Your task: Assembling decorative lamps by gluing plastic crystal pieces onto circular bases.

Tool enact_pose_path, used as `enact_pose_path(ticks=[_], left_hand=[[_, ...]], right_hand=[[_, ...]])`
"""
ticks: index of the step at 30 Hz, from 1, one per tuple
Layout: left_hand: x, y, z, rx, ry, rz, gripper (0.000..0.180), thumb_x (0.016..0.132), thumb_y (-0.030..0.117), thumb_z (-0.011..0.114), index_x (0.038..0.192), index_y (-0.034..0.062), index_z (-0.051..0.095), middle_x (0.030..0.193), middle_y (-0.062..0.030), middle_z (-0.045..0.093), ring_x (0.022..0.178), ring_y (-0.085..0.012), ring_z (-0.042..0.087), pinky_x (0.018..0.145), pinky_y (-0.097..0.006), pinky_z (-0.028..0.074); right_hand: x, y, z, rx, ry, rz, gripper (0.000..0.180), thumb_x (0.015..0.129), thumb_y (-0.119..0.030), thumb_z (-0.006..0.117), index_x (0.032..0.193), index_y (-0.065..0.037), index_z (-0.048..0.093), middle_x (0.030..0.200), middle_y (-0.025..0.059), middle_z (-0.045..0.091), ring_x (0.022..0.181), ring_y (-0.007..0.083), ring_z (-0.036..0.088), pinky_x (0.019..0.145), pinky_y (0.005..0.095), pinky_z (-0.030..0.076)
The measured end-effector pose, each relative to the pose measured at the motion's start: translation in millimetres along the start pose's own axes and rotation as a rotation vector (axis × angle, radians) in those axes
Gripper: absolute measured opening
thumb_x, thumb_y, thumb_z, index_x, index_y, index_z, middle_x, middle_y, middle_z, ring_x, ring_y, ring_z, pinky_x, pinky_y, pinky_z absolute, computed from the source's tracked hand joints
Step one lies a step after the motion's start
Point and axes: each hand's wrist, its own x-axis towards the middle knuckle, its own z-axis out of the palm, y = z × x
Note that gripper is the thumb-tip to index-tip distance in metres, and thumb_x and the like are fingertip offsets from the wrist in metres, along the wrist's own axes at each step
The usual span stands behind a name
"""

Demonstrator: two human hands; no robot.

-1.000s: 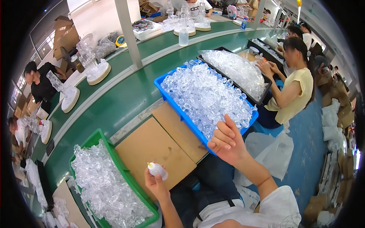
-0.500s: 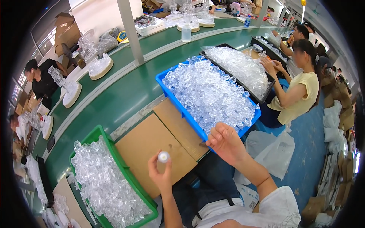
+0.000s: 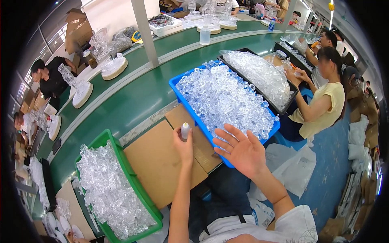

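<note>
The work surface is a flat brown cardboard sheet (image 3: 158,162) that lies on the desk, just in front of a long curved green conveyor belt (image 3: 133,97). The room is a busy workshop; other people sit along the belt, one in a yellow shirt (image 3: 324,109) at the right, near a black tray (image 3: 259,77) of clear pieces.

The left hand (image 3: 184,148) is above the far edge of the cardboard, and its grip is closed around a small white bottle (image 3: 185,130), which stands upright between the fingers. The right hand (image 3: 243,152) is open with the fingers spread and the palm up; it holds nothing and is at the near edge of the blue bin (image 3: 178,91), which is full of clear plastic pieces. A green bin (image 3: 129,178) with the same kind of pieces touches the left edge of the cardboard.

Between the two bins the cardboard is bare, so the hands have open room there. Below the desk edge the person's lap and white plastic bags (image 3: 291,170) on the blue floor are visible.
</note>
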Motion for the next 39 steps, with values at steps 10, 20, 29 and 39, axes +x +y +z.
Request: enact_pose_path(ticks=[10,20,29,39], left_hand=[[-19.6,33.7,-11.1,0.252,0.104,0.127,0.05,0.084,0.009,0.066,0.127,-0.0011,0.043,0.125,-0.0148,0.048,0.119,-0.0265,0.048,0.101,-0.037,0.036],[-67.6,185.3,-50.9,0.203,-0.21,0.476,0.018,0.073,-0.003,0.068,0.09,0.0015,0.068,0.096,-0.0083,0.061,0.096,-0.0216,0.055,0.084,-0.034,0.044],[-62.7,184.9,-64.3,0.101,-0.315,0.396,0.018,0.068,-0.006,0.069,0.084,0.0014,0.069,0.088,-0.0076,0.063,0.091,-0.0216,0.057,0.081,-0.032,0.045],[-53.3,182.5,-80.1,0.236,-0.412,0.441,0.018,0.066,-0.005,0.071,0.082,0.0041,0.069,0.086,-0.0055,0.063,0.085,-0.0201,0.06,0.074,-0.03,0.048]], right_hand=[[2.4,6.0,-9.0,-0.021,-0.098,0.035,0.057,0.097,-0.043,0.035,0.137,-0.003,0.04,0.144,0.021,0.035,0.132,0.0358,0.035,0.109,0.0488,0.026],[9.1,16.3,-1.1,-0.471,-0.264,0.045,0.056,0.091,-0.049,0.044,0.115,0.0,0.06,0.134,0.0193,0.043,0.127,0.0279,0.039,0.106,0.0434,0.025],[12.5,8.1,6.3,-0.726,-0.343,-0.004,0.055,0.09,-0.048,0.047,0.105,0.002,0.065,0.131,0.0208,0.044,0.125,0.0316,0.039,0.107,0.0452,0.023],[12.8,-11.1,21.9,-0.986,-0.418,0.047,0.049,0.087,-0.043,0.05,0.11,-0.002,0.067,0.134,0.019,0.046,0.125,0.0301,0.041,0.105,0.0425,0.027]])
